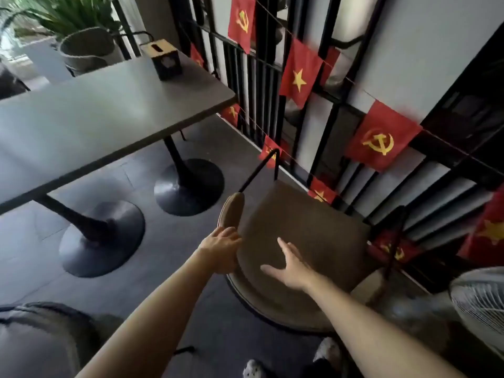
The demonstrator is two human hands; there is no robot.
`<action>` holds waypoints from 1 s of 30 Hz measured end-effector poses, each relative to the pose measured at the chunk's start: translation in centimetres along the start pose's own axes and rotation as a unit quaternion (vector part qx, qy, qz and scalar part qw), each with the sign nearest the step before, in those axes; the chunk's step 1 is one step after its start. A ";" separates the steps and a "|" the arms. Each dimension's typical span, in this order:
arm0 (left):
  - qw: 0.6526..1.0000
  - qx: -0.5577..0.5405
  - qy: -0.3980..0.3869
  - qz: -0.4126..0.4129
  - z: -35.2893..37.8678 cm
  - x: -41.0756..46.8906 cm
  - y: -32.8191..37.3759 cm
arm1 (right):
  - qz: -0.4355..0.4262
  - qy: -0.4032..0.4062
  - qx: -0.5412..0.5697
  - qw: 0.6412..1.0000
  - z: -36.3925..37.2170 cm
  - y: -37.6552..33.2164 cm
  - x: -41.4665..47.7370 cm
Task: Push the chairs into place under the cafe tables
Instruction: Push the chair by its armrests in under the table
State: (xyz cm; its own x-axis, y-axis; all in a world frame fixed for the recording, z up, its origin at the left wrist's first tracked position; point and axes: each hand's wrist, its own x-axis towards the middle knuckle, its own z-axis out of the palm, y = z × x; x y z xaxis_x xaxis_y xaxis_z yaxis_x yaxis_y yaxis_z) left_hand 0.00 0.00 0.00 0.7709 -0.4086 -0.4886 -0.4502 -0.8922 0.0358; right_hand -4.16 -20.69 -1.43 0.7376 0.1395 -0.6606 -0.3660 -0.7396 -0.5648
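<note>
Sets the left hand (pixel 221 249) against the chair's (pixel 300 219) 9 o'clock rim, just below the arm pad (pixel 231 211), fingers straight, clasping nothing. Spreads the right hand (pixel 291 268) wide over the seat, perhaps brushing it; too blurred to say. Places the table (pixel 109 113) at 10 o'clock from the chair, well apart, long axis running 8 to 2. Calls for a shove toward 10 o'clock, left hand nearer the table.

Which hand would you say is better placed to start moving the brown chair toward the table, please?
Probably the left hand: it reaches the chair's padded armrest, on the side facing the table. The right hand is spread open above the flat seat, with nothing to grip.
</note>
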 end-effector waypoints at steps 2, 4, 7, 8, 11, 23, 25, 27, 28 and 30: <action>0.994 0.065 -0.081 0.028 0.8 0.7 0.0 | 0.002 -0.054 -0.038 0.998 0.3 1.0 0.0; 0.983 0.128 -0.127 0.045 2.0 1.1 0.0 | 0.015 -0.108 -0.073 0.991 1.1 2.4 -0.4; 0.980 0.166 -0.088 0.066 3.5 2.2 0.1 | 0.026 -0.162 -0.138 0.977 2.0 4.1 -0.9; 0.981 0.167 -0.066 0.071 3.9 2.4 0.0 | 0.037 -0.177 -0.157 0.971 2.2 4.5 -1.1; 0.980 0.174 -0.053 0.083 4.7 3.0 -0.3 | 0.042 -0.195 -0.266 0.943 3.4 4.8 -2.0; 0.987 0.157 -0.014 0.035 5.5 2.4 0.1 | 0.049 -0.225 -0.336 0.913 2.8 3.1 -2.1; 0.989 0.148 -0.010 0.017 5.7 2.1 0.1 | 0.042 -0.245 -0.345 0.905 2.2 2.8 -1.6; 0.991 0.134 -0.007 -0.001 6.0 1.8 0.2 | 0.024 -0.252 -0.364 0.896 1.6 2.6 -1.0; 0.993 0.121 -0.005 -0.012 6.1 1.5 0.2 | 0.013 -0.252 -0.377 0.891 1.2 2.5 -0.7; 0.995 0.095 -0.003 -0.039 6.2 1.0 0.3 | -0.007 -0.243 -0.411 0.878 0.5 2.3 -0.1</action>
State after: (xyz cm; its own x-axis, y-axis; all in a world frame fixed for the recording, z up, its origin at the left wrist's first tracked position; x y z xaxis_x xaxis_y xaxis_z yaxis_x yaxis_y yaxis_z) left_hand -2.13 0.51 -5.88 0.8047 -0.3380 -0.4881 -0.4666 -0.8684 -0.1679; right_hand -5.33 -22.05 -2.92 0.3356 0.2687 -0.9029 0.3226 -0.9333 -0.1578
